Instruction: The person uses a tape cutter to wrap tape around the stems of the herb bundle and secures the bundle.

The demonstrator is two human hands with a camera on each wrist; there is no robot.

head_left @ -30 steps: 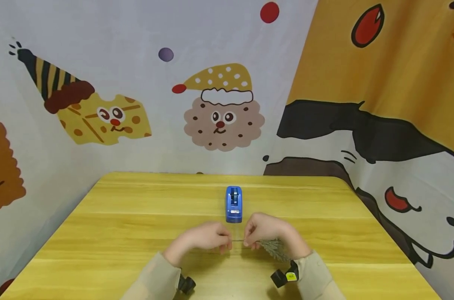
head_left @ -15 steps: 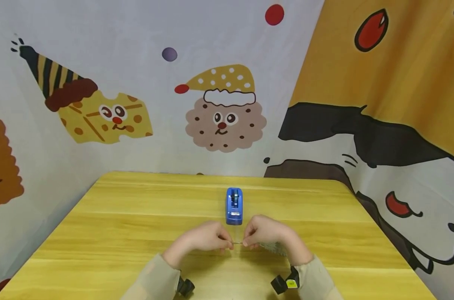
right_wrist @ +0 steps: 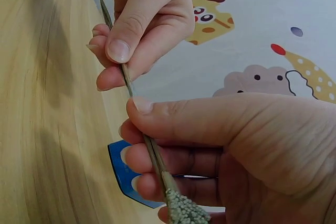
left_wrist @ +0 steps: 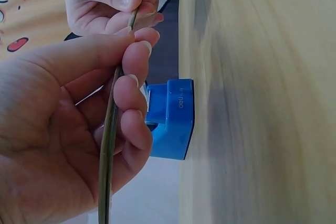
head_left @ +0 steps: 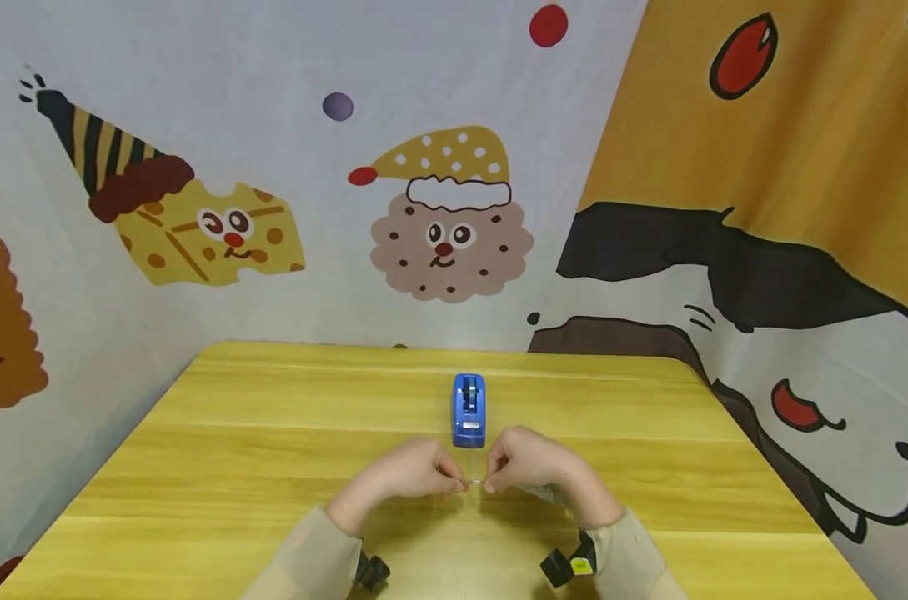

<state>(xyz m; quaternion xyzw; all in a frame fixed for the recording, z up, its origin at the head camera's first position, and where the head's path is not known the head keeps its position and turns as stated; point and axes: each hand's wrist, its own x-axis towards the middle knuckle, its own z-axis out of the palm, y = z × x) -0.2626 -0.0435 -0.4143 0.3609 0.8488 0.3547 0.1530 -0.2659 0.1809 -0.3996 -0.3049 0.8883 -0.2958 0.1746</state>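
My left hand [head_left: 422,469] and right hand [head_left: 530,460] hold a thin bundle of dried flower stems [left_wrist: 107,148] between them, level above the table. Thumb and fingertips of each hand pinch it, with a short gap between the hands. In the left wrist view the long bare end runs down across my left palm. The pale green, beaded flower head [right_wrist: 185,209] lies under my right hand, partly hidden. Just beyond the hands stands a blue tape dispenser [head_left: 469,417]. A pale, shiny patch shows on the stems in the gap; whether it is tape I cannot tell.
The wooden table [head_left: 236,442] extends around both hands, its far edge meeting a printed cloth backdrop [head_left: 273,125]. Dark wrist cameras [head_left: 566,567] hang below the sleeves, low over the tabletop.
My hands have come slightly closer together along the stems. Less of the flower head shows below my right hand in the head view. The dispenser stays in place.
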